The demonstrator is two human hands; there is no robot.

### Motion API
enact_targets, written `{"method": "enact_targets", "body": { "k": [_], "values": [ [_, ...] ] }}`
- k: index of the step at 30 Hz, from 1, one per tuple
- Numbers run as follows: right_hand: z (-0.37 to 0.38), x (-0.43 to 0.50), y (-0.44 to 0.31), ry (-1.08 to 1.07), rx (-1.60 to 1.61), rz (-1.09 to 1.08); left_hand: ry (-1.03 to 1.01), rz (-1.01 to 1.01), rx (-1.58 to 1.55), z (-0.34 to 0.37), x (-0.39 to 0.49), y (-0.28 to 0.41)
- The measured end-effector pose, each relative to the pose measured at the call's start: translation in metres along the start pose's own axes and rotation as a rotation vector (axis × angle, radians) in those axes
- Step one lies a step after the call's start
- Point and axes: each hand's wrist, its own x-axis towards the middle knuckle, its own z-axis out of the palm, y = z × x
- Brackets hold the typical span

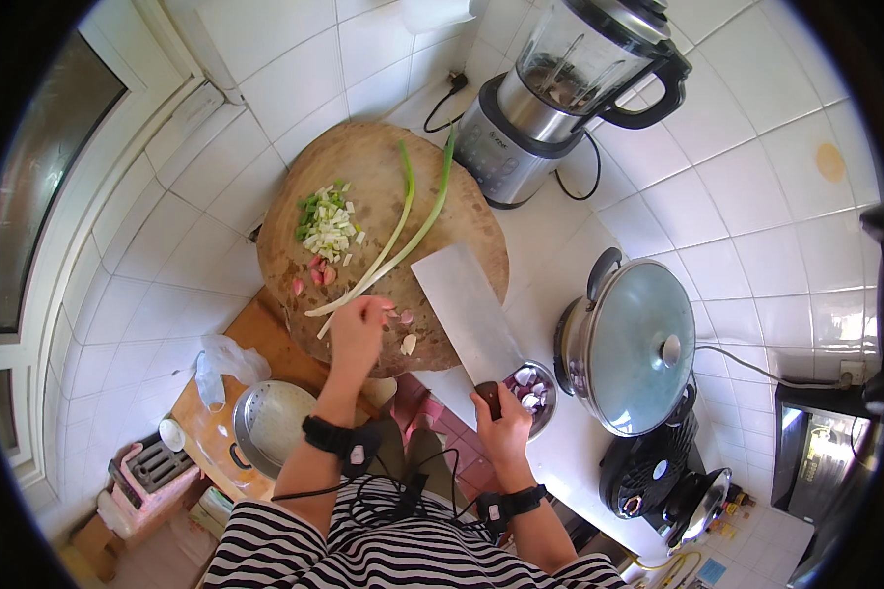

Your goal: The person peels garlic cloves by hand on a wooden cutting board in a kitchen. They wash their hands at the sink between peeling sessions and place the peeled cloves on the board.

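Observation:
My right hand (502, 425) grips the dark wooden handle of a Chinese cleaver (468, 309). Its broad blade lies over the near right part of a round wooden chopping block (457, 199). Over the block's near edge, my left hand (361, 324) has its fingers curled close to small garlic pieces (407, 316). Whether anything is pinched in those fingers is hidden. A pale peeled garlic clove (409, 344) lies nearer me. Two long scallions (412, 228) stretch across the block, beside a pile of chopped scallion (328, 221) and several pink-skinned garlic cloves (323, 274).
Beside the cleaver handle sits a metal bowl (549, 423) of cut purple onion. A glass-lidded electric pot (637, 346) stands on the right counter, and a blender (530, 125) behind the block. At left are a perforated metal pot (269, 427) and a plastic bag (236, 361).

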Motion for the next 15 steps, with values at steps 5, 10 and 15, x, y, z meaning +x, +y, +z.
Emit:
{"method": "enact_targets", "body": {
  "k": [5,10,15],
  "values": [
    [-0.001,-0.007,-0.010,0.083,-0.032,-0.099,0.040,-0.272,-0.301,-0.046,-0.017,-0.005],
    [0.017,-0.013,-0.009,-0.108,-0.090,-0.002,0.047,-0.283,-0.283,-0.058,-0.035,-0.005],
    [0.022,-0.007,0.001,-0.109,-0.053,0.000,0.003,-0.263,-0.337,-0.052,-0.038,-0.008]
  ]
}}
